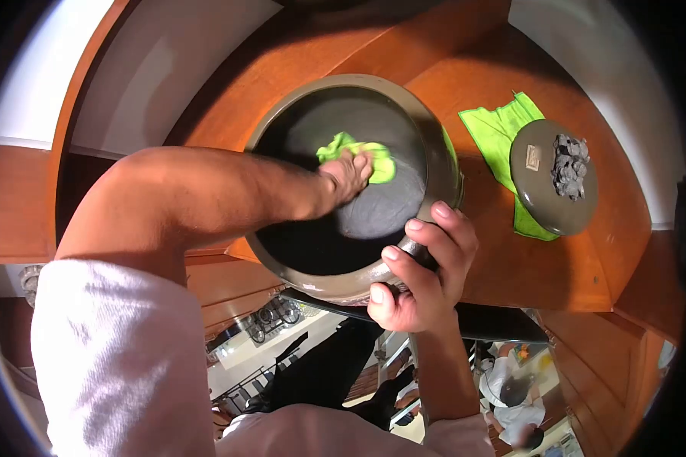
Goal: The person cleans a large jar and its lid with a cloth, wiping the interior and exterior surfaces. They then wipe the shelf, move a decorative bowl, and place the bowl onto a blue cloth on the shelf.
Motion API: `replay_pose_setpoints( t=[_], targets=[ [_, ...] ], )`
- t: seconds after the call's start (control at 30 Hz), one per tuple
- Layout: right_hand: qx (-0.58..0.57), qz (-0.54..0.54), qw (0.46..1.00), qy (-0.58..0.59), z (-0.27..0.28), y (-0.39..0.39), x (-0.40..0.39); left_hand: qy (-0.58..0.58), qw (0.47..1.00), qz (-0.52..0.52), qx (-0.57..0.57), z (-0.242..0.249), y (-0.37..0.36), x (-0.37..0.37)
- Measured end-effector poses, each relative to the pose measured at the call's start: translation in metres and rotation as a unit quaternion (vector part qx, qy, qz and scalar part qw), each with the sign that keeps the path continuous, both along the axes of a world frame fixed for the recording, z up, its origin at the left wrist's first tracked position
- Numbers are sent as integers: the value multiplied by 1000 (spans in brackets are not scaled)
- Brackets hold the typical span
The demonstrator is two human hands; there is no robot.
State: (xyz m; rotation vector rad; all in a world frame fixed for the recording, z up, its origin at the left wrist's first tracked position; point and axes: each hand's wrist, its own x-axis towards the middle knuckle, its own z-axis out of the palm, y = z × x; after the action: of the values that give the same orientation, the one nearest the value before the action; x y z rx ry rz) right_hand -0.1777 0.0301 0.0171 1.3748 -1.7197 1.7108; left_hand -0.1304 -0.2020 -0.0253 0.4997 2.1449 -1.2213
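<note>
A large round glazed pot [276,263] stands on the wooden surface, its dark open mouth facing me. Inside, a bright green cloth [381,164] is bunched under the fingers of my left hand [347,179], which presses it against the grey inner surface. My right hand [434,266] curls around the pot's near right rim, thumb and fingers gripping it. To the right, a round brownish-grey lid [537,194] with a grey sculpted knob [570,167] and a small pale label lies partly over a second green cloth [495,137].
An orange-brown wooden surface [503,266] bears the pot and lid, with pale curved walls [602,84] behind. Beneath its near edge, a room shows far below, with people in white tops [522,411], a railing and furniture.
</note>
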Motion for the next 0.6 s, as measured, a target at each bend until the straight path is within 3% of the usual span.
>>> replay_pose_setpoints(
  t=[0.1, 0.2, 0.23, 0.3, 0.37, 0.4, 0.43, 0.47, 0.5, 0.53, 0.57, 0.6],
  targets=[
    [0, -17, 1000, -5, 3, 0, 1, -45, 989, 125, 71, -11, 33, 10],
    [-21, -20, 999, -14, 0, -4, 4, -10, 912, 293, 287, -17, 66, -11],
    [-28, -16, 999, -14, -2, -6, 4, 27, 852, 375, 365, -12, 72, -23],
    [-2, 1, 1000, 12, -1, 0, 0, 116, 679, 540, 485, -1, 71, -49],
    [-1, 3, 1000, -10, -1, 0, 3, 186, 522, 652, 518, 14, 55, -67],
    [-2, 2, 1000, -21, -2, 0, 3, 206, 489, 675, 513, 22, 46, -70],
    [6, 5, 1000, -21, -1, 2, 2, 224, 542, 650, 483, 15, 30, -68],
    [4, 3, 1000, -19, -1, 1, 2, 237, 643, 595, 419, 3, 14, -60],
    [3, 1, 1000, -22, -1, 0, 2, 239, 763, 522, 297, -11, -2, -48],
    [2, 2, 1000, -23, -1, 1, 3, 214, 878, 420, 86, -44, -16, -35],
    [5, 1, 1000, -26, -1, 2, 4, 179, 922, 301, -167, -88, -24, -23],
    [10, 9, 1000, -13, 0, 2, 3, 158, 897, 223, -346, -125, -28, -13]
  ],
)
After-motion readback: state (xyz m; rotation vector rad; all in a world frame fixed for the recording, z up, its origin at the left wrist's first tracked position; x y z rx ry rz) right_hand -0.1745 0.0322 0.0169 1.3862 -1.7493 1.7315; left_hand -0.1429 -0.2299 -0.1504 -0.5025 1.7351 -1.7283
